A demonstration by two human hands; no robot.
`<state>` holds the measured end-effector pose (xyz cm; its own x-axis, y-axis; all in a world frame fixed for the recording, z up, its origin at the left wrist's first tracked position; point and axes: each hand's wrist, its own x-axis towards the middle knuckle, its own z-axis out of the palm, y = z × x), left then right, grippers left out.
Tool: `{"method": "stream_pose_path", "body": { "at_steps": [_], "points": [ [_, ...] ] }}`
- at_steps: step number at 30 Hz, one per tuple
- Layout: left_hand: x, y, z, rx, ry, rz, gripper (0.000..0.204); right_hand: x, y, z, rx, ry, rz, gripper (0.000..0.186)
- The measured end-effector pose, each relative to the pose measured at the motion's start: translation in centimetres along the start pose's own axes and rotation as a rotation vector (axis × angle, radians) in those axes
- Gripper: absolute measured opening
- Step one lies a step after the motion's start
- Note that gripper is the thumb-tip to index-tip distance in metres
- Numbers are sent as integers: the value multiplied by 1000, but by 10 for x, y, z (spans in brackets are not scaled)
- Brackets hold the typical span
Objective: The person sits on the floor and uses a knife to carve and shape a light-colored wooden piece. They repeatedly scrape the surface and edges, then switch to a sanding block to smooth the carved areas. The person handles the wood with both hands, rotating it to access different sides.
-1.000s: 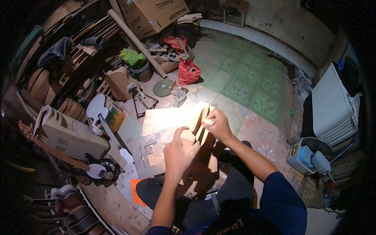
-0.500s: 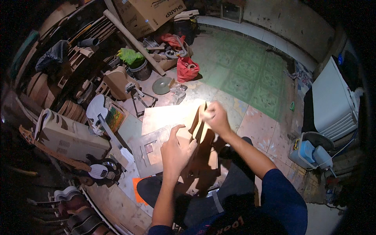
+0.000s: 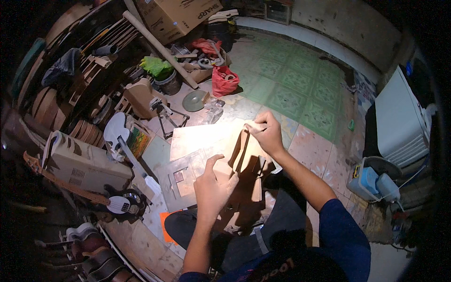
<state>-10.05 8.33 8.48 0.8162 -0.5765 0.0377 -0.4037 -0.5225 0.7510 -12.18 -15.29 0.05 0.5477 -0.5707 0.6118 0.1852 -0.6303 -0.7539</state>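
- Workshop floor: green patterned tiles (image 3: 293, 84) at the far side, paler tiles nearer; wood stock and instrument parts crowd the left.
- Workpiece: a curved, hollow-looking wooden piece (image 3: 238, 151) stands in front of the person, between the two hands, beside a brightly lit pale board (image 3: 190, 138) and a flat slotted plate (image 3: 173, 195).
- Left hand (image 3: 212, 188): grips the near part of the wooden piece, thumb and forefinger spread across it.
- Right hand (image 3: 268, 134): fingers curled closed at the far end of the piece; whether they pinch a small item cannot be told.
- Risk, judged: the left hand alone appears to steady the near part, so a hard push at the far end could turn or tip the piece.
- Risk, judged: the wall looks thin there; uneven pressure could chip or crack its edge, and a slip could scrape the right fingertips.
- Markings: a cardboard box (image 3: 181, 21) at the back bears bold dark lettering with smaller print; the dark shirt (image 3: 340, 230) also carries lettering on its front.
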Motion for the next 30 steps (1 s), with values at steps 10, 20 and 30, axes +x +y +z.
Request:
{"method": "stream_pose_path", "body": {
  "at_steps": [10, 20, 30],
  "points": [
    [0, 2, -3, 30, -24, -39, 54, -20, 3, 11, 1, -13, 52, 28],
    [6, -2, -1, 2, -7, 6, 55, -32, -2, 9, 1, -118, -11, 31],
    [6, -6, 3, -5, 28, 69, 55, -22, 0, 5, -111, -98, 68, 31]
  ]
}}
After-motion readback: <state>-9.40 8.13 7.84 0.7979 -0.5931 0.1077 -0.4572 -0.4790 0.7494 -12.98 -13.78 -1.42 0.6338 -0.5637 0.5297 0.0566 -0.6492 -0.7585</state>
